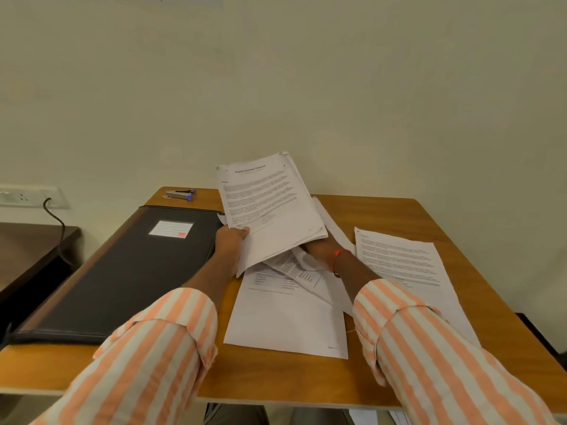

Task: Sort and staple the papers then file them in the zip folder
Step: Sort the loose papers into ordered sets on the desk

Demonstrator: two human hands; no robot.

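We see the left hand (230, 244) pinch the raised paper stack (270, 207) just right of the zip folder (122, 271); the right hand (317, 247) lies under it, and we cannot tell its grip.

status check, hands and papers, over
Left hand grips raised stack; right hand under it, grip hidden. Loose sheets spread on table. Folder lies flat, stapler untouched behind it.
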